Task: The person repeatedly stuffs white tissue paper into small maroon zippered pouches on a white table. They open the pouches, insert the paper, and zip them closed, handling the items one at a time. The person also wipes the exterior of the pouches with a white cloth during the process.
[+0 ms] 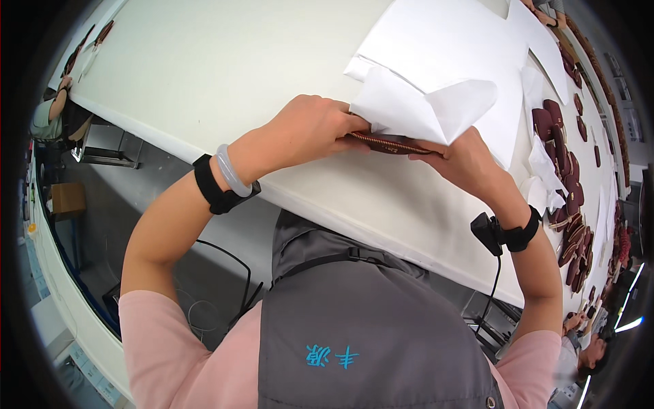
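Observation:
A small dark red zip pouch (388, 144) with a brass-coloured zipper is held between my hands just above the white table. My left hand (315, 129) grips its left end, fingers curled round the edge. At the other end, my right hand (469, 163) pinches the pouch's right corner, thumb toward the zipper. A crumpled sheet of thin white paper (409, 105) rises at the pouch's zipper side, between both hands. Whether the paper is tucked inside or only lies behind it, I cannot tell. Some fingers of both hands are hidden by the paper and pouch.
A stack of white paper (436, 48) lies beyond my hands on the table (225, 54). Many dark red pouches (562, 150) are heaped along the right, with loose white paper (545, 170) among them. Other people work at the far left, far right and lower right.

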`<state>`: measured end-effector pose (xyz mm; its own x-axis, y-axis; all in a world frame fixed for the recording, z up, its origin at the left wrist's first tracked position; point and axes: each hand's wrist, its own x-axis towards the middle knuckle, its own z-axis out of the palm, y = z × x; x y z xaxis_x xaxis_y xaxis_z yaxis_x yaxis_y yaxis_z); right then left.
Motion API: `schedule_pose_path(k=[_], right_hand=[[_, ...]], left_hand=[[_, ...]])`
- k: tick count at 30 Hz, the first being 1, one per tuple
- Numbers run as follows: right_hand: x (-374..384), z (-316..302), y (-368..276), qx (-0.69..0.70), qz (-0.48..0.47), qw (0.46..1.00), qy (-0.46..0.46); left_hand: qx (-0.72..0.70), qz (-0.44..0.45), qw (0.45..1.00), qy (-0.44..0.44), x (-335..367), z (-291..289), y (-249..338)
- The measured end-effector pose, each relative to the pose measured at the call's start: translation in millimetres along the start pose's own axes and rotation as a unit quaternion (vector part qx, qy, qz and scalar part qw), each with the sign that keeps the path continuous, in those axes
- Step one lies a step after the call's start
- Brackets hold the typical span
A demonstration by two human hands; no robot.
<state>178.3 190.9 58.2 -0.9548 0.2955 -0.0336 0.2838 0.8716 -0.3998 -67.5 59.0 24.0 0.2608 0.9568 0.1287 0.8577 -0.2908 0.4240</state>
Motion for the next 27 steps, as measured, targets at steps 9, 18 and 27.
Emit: schedule_pose_path(k=[9,18,27], right_hand=[[-1,7,-20,-0.026,-0.042,0.999,0.008],[21,-34,6,0.341,0.153,0.911,-0.174],[-8,-71,-13,0.481,0.173,0.847,-0.149]], left_hand=[[0.101,-0.006,0.995,-0.023,0,2,11],[-0.393,-0.230,0.869,-0.195,30,-26,1],[-0.592,-0.237,0.728,-0.249,27,-65,32]])
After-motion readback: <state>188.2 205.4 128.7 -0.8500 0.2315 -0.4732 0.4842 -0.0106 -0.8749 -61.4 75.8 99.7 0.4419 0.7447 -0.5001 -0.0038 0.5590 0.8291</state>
